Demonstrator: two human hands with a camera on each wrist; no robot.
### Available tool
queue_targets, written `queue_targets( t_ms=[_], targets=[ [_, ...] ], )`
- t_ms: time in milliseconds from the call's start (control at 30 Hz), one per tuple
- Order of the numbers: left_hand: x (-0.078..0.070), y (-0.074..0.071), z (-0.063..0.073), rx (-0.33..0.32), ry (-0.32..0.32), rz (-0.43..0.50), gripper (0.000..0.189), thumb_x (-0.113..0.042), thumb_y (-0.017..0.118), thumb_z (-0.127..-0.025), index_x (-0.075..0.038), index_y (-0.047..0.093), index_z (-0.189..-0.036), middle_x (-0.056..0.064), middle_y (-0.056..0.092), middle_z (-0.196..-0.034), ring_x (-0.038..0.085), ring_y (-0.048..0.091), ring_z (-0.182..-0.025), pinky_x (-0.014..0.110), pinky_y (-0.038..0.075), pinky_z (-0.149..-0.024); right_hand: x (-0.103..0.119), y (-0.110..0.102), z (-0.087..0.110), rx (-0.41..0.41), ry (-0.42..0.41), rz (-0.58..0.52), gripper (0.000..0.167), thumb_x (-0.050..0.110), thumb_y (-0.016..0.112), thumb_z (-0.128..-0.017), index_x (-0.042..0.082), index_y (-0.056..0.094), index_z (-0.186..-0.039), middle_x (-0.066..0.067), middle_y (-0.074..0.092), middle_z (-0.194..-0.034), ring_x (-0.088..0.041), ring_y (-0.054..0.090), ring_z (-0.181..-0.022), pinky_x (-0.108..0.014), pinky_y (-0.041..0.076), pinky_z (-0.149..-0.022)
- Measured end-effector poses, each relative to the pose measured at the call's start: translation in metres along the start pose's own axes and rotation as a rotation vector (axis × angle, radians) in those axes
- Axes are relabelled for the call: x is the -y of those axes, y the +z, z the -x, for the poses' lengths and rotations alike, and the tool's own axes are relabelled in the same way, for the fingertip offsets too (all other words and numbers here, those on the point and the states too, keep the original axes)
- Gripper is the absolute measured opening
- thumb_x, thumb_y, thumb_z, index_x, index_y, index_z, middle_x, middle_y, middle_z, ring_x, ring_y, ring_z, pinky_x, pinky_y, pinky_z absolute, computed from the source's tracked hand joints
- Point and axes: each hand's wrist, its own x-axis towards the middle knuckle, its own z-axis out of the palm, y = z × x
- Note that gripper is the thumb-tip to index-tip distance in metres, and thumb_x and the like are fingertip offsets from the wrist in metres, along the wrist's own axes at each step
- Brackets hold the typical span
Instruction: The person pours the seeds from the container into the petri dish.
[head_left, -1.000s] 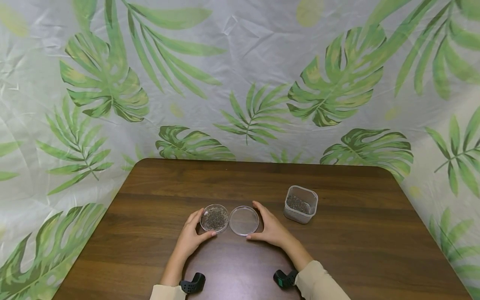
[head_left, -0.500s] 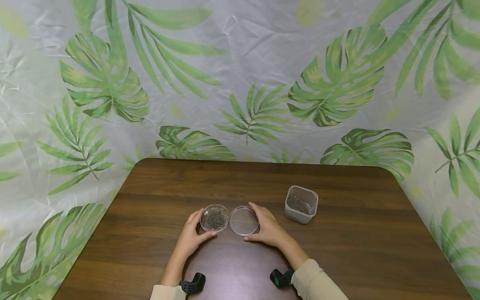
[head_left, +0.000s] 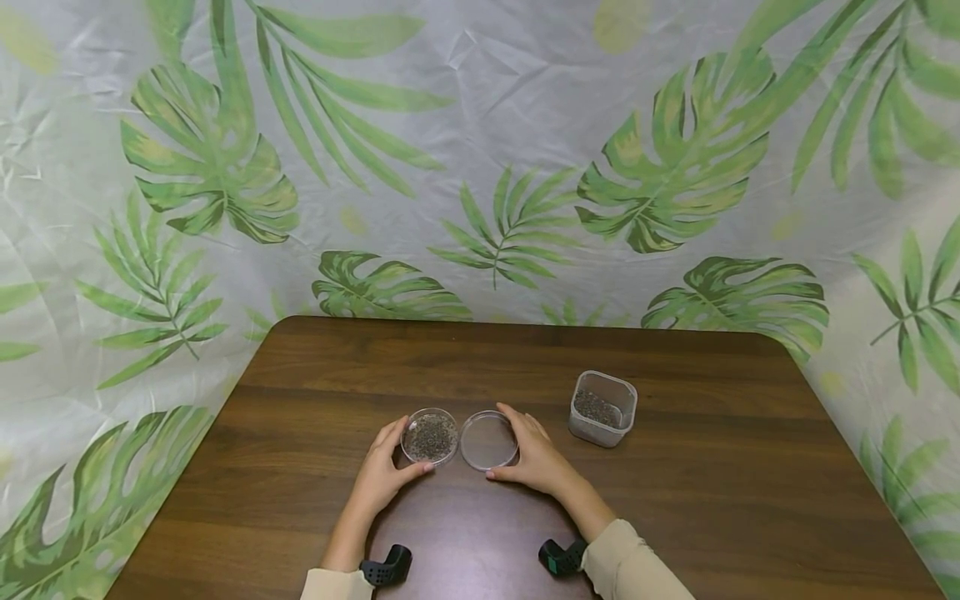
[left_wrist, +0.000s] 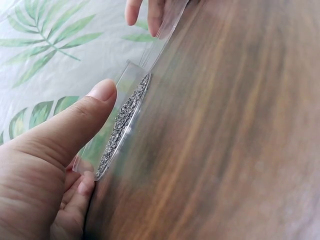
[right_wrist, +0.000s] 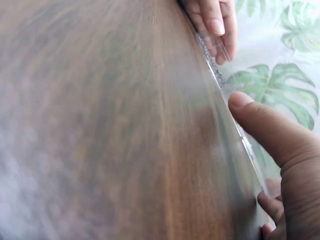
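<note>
Through the head view I see the left hand's fingers point(head_left: 386, 435) bent round the upper left rim of a round dish point(head_left: 429, 409), while its thumb point(left_wrist: 75, 120) lies against the lower rim, so I read this hand as gripping it. The right hand point(head_left: 538, 458) wraps the right edge of another shallow clear dish point(head_left: 487, 442) in the same way, its thumb point(right_wrist: 265, 122) at the lower edge and its fingers at the upper right, and I take that as a hold too. These 2 dishes lie flat side by side, a little below the middle of the frame; I cannot tell whether their rims touch. Dark grains point(head_left: 433, 437) cover much of the floor of the left dish, and in my left wrist view they form a low heap behind its clear wall. Farther out, right of centre, a square plastic tub point(head_left: 596, 432) stands upright near the right hand, with more dark grains inside. At the bottom of the frame I see 2 black wristbands point(head_left: 386, 567) and 2 pale sleeves point(head_left: 637, 562). The brown wooden table point(head_left: 300, 500) spreads under everything, and a leaf-print cloth point(head_left: 495, 100) fills the upper frame.
</note>
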Motion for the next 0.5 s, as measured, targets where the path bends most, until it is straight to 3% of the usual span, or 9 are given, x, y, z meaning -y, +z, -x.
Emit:
queue_targets(
  t_ms=[233,500],
  targets=[
    [-0.0002,0.0,-0.0003,0.002,-0.007,-0.001,0.091,-0.037,0.079,-0.064,0.001,0.038,-0.135,0.02,0.04,-0.131,0.035,0.037,-0.12,0.05,0.031,-0.096,0.0035,0.0009,-0.0001,-0.046,0.019,-0.068,0.103,0.045,0.08,-0.061,0.013,0.024,-0.142,-0.007,0.036,-0.138,-0.026,0.033,-0.124,-0.049,0.028,-0.097],
    [0.0002,0.0,0.0,0.001,-0.007,-0.004,0.091,-0.036,0.079,-0.064,0.002,0.038,-0.134,0.02,0.04,-0.131,0.035,0.038,-0.119,0.05,0.031,-0.096,0.0086,0.0028,-0.0014,-0.091,0.001,-0.15,0.103,0.037,0.083,-0.06,0.011,0.025,-0.141,-0.008,0.036,-0.137,-0.023,0.037,-0.121,-0.044,0.033,-0.095]
  ],
)
